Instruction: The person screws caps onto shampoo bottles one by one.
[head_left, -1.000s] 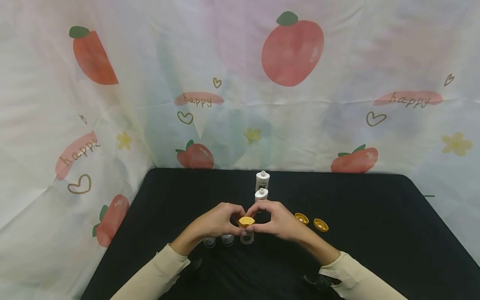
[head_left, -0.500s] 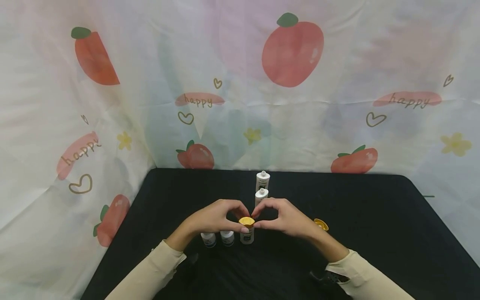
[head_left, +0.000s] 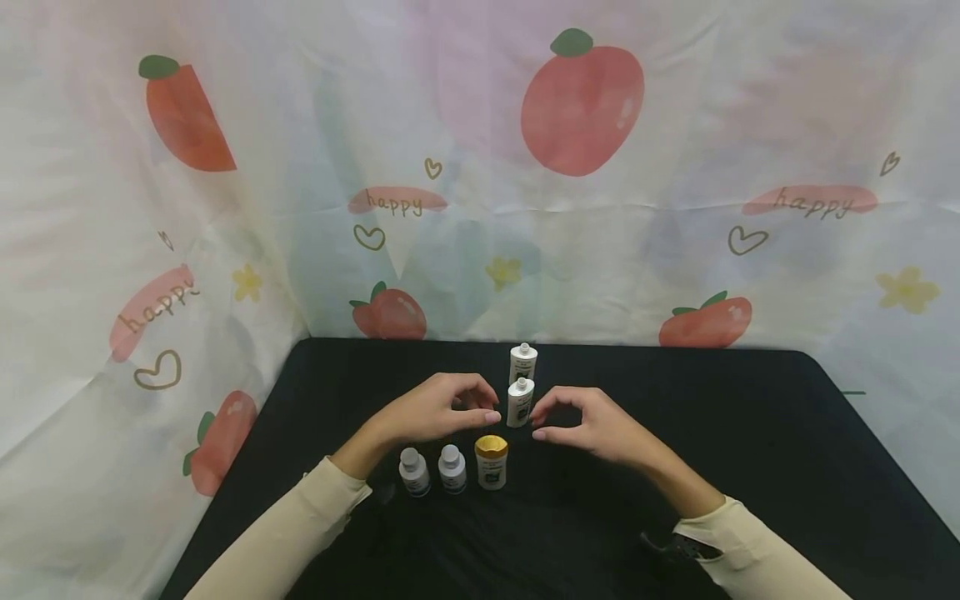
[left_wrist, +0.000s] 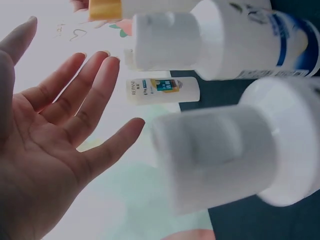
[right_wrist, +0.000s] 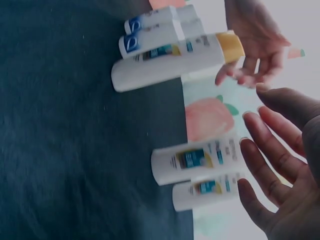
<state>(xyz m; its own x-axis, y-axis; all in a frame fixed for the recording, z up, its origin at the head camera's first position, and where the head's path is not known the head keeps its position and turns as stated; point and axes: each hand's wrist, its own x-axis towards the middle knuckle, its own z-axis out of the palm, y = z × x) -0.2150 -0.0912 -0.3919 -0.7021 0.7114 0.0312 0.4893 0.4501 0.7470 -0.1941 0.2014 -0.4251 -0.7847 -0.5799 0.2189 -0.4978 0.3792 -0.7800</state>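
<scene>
Head view: left hand [head_left: 435, 408] and right hand [head_left: 600, 423] apart, empty, fingers loosely bent; uncapped bottle [head_left: 520, 405] between them; gold-capped bottle [head_left: 491, 472] upright beside two white-capped bottles [head_left: 453, 475]; backdrop [head_left: 622, 258] lettered "happy". Left wrist: white bottle [left_wrist: 187, 91], label [left_wrist: 155, 86] beginning "RE", rest unclear. Right wrist: teal-yellow labels [right_wrist: 195, 159], lettering blurred.

The gold-capped bottle [head_left: 491, 473] looks like smooth plastic, and its cap [head_left: 491, 447] is shiny. The two left bottles [head_left: 415, 477] and two far bottles [head_left: 520, 406] look like smooth plastic too. Dull cloth covers the bench [head_left: 735, 433]. The wall cloth [head_left: 480, 167] is creased.
</scene>
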